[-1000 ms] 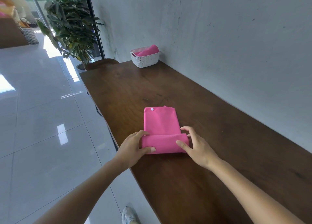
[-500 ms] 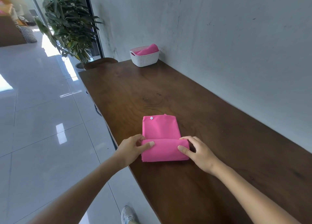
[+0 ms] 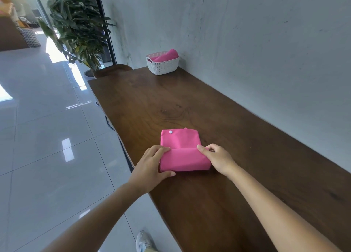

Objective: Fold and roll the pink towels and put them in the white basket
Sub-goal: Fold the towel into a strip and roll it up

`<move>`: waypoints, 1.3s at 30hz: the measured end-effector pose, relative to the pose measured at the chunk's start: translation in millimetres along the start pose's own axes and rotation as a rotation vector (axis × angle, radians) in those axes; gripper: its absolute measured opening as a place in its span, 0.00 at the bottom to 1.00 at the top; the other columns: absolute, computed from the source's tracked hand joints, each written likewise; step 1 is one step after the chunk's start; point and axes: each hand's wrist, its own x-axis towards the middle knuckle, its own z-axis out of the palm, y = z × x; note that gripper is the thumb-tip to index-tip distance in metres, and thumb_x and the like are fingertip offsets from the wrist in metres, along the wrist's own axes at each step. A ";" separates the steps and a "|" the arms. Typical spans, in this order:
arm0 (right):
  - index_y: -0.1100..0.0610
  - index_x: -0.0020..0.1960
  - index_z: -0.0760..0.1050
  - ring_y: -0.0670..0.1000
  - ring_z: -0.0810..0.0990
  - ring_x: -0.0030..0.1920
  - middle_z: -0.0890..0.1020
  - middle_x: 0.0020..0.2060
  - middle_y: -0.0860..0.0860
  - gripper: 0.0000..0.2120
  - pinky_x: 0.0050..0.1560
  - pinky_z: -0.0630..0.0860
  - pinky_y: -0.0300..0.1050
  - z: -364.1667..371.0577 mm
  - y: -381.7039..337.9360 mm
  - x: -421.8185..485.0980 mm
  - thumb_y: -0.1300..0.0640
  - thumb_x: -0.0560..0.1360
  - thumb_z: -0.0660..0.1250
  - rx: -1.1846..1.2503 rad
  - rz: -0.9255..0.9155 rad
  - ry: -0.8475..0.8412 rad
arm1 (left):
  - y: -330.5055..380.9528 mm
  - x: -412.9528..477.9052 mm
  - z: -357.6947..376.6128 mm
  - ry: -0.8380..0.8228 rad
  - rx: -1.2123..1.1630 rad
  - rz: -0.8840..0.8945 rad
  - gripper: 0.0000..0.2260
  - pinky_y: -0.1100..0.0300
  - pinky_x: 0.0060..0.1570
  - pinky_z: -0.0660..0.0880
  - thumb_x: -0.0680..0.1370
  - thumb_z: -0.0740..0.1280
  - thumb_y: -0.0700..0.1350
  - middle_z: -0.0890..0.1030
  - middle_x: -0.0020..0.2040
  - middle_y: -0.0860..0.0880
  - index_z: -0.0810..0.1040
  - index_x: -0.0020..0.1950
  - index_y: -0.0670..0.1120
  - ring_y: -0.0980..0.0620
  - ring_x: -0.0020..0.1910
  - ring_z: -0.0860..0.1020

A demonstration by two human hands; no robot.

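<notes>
While two hands grip one towel, second towel, one basket

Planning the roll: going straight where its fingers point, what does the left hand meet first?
The pink towel: the left hand grips its rolled end, fingers pointing onto the flat part beyond.

- The left hand and right hand cover both ends of the roll in the pink towel, so we cannot see how those ends lie.
- The white dot at the towel's eleven o'clock corner is too small for us to identify.
- At twelve o'clock, the white basket hides all but the top of a rolled towel.
- The bottom edge cuts off both forearms and, at six o'clock, a shoe.
- The table runs out of frame at four o'clock.
- At eleven o'clock, glare washes out the room behind the plant.
</notes>
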 end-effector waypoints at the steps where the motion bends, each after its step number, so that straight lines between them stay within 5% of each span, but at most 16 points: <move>1: 0.51 0.56 0.77 0.49 0.77 0.53 0.80 0.55 0.48 0.26 0.42 0.71 0.41 1.5 -0.5 -0.6 0.30 0.76 0.61 -0.025 -0.027 0.041 | -0.9 1.6 0.1 -0.001 0.015 0.010 0.32 0.58 0.67 0.72 0.76 0.71 0.62 0.68 0.72 0.55 0.65 0.77 0.55 0.56 0.69 0.66; 10: 0.40 0.76 0.60 0.45 0.72 0.63 0.68 0.70 0.44 0.34 0.58 0.76 0.46 4.2 12.2 -27.8 0.28 0.74 0.60 -0.224 -0.317 0.008 | -9.5 14.7 -16.1 -0.137 -0.051 0.001 0.29 0.63 0.59 0.75 0.78 0.66 0.64 0.72 0.63 0.56 0.67 0.75 0.53 0.56 0.61 0.72; 13: 0.37 0.76 0.56 0.46 0.71 0.68 0.66 0.73 0.42 0.35 0.64 0.76 0.50 5.1 20.3 -36.6 0.28 0.74 0.62 -0.230 -0.344 -0.017 | -9.0 16.0 -24.0 -0.228 -0.120 -0.061 0.30 0.66 0.51 0.76 0.76 0.64 0.66 0.74 0.61 0.56 0.69 0.74 0.53 0.55 0.57 0.75; 17: 0.34 0.75 0.55 0.44 0.71 0.68 0.67 0.72 0.39 0.36 0.64 0.77 0.51 8.7 30.3 -45.7 0.27 0.72 0.64 -0.144 -0.360 -0.029 | -13.7 15.4 -29.8 -0.319 -0.339 -0.101 0.32 0.54 0.53 0.82 0.71 0.63 0.75 0.79 0.57 0.55 0.77 0.64 0.54 0.53 0.55 0.80; 24: 0.36 0.70 0.63 0.42 0.74 0.62 0.71 0.64 0.38 0.32 0.58 0.80 0.44 10.4 36.5 -41.9 0.23 0.71 0.61 -0.110 -0.321 -0.053 | -7.8 20.5 -28.9 -0.420 -0.572 -0.283 0.24 0.52 0.57 0.82 0.75 0.67 0.63 0.84 0.56 0.54 0.78 0.65 0.51 0.53 0.56 0.83; 29: 0.44 0.66 0.71 0.44 0.75 0.60 0.72 0.60 0.42 0.31 0.52 0.75 0.37 4.6 22.5 -30.0 0.27 0.70 0.64 0.016 -0.252 -0.115 | 1.9 15.8 -21.5 -0.167 -0.383 -0.249 0.17 0.59 0.49 0.82 0.79 0.65 0.61 0.78 0.57 0.56 0.77 0.64 0.55 0.52 0.55 0.79; 33: 0.47 0.65 0.74 0.46 0.74 0.61 0.73 0.61 0.45 0.36 0.51 0.74 0.38 -0.1 14.3 -15.9 0.24 0.67 0.64 0.052 -0.162 -0.173 | 3.7 13.7 -14.3 0.111 -0.126 -0.001 0.11 0.60 0.56 0.77 0.81 0.67 0.55 0.75 0.59 0.59 0.77 0.62 0.57 0.57 0.58 0.73; 39: 0.48 0.59 0.73 0.47 0.79 0.49 0.80 0.54 0.46 0.27 0.41 0.71 0.41 -1.1 2.1 -0.8 0.28 0.74 0.61 0.068 -0.053 -0.157 | 19.1 5.6 -6.7 0.158 0.093 0.201 0.18 0.58 0.65 0.70 0.78 0.68 0.58 0.77 0.64 0.56 0.76 0.67 0.54 0.55 0.64 0.72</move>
